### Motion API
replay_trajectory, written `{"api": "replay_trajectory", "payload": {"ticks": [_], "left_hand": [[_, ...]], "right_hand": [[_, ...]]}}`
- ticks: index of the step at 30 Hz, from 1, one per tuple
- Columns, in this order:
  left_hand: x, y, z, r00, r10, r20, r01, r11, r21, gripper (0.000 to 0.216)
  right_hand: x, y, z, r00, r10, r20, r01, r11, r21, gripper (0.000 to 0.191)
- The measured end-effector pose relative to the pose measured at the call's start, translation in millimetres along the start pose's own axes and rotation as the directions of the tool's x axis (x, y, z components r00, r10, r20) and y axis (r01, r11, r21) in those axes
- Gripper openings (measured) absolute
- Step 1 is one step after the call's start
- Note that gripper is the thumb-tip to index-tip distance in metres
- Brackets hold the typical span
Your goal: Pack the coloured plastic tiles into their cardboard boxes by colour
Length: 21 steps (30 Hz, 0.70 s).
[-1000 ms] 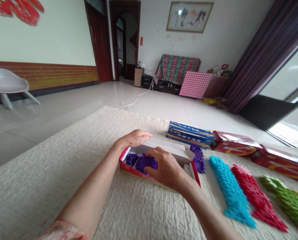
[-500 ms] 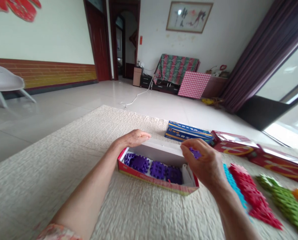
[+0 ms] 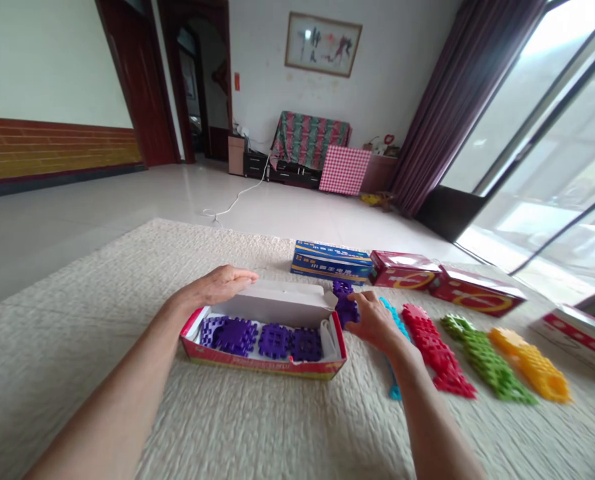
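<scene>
An open red cardboard box [image 3: 257,369] stands on the mat with its white lid flap raised at the back. Inside lie several purple interlocking plastic pieces [image 3: 275,341] and something white at the right end. My left hand [image 3: 222,283], fingers stretched out flat, is at the left end of the raised flap. Right of the box, my right hand [image 3: 374,319] is at a row of purple interlocking pieces [image 3: 344,293]. Its thumb and fingers are spread apart at the row's near right edge and seem to touch it; no firm hold shows.
To the right lie rows of blue pieces [image 3: 394,390], red pieces [image 3: 434,353], green pieces [image 3: 492,360] and yellow pieces [image 3: 537,363]. Behind them stand blue boxes [image 3: 331,263], red boxes [image 3: 477,290] and a red-and-white box [image 3: 577,340]. A textured mat [image 3: 102,333] covers the floor.
My right hand has left the box's flap and come down to the purple row. My left hand's fingers have straightened at the flap. The view has turned to the right.
</scene>
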State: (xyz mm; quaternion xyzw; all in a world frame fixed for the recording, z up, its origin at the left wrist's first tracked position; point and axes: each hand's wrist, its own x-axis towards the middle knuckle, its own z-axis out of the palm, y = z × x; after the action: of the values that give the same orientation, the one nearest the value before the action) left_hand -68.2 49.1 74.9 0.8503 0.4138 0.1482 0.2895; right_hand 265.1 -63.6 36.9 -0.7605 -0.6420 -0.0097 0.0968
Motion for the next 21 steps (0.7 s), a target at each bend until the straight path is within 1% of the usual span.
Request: {"api": "replay_trajectory", "payload": {"ticks": [3,9,11,13,16,21], "left_hand": [[1,-3,1,1.000,0.011,0.001,-0.011,1.000,-0.010,0.046],[2,-7,1,1.000,0.023,0.008,-0.022,1.000,-0.011,0.045],[3,-9,1,1.000,0.026,0.015,-0.026,1.000,-0.015,0.045],[4,-11,1,0.999,0.028,0.021,-0.027,0.999,-0.020,0.044],[6,-15,2,0.999,0.027,0.020,-0.026,0.999,-0.034,0.044],[5,-14,3,1.000,0.023,0.010,-0.022,0.999,-0.049,0.045]], "right_hand": [[-3,-4,-1,1.000,0.006,-0.012,-0.006,0.998,-0.055,0.055],[-7,-8,4,0.999,-0.035,0.026,0.038,0.994,-0.106,0.042],[-9,-12,4,0.998,-0.021,0.057,0.028,0.992,-0.121,0.040],[-11,-16,1,0.994,0.003,0.113,0.012,0.991,-0.135,0.039],[-15,-21,-5,0.982,-0.001,0.187,0.027,0.991,-0.133,0.041],[-19,-26,-8,0.971,-0.007,0.239,0.047,0.986,-0.159,0.032]]}}
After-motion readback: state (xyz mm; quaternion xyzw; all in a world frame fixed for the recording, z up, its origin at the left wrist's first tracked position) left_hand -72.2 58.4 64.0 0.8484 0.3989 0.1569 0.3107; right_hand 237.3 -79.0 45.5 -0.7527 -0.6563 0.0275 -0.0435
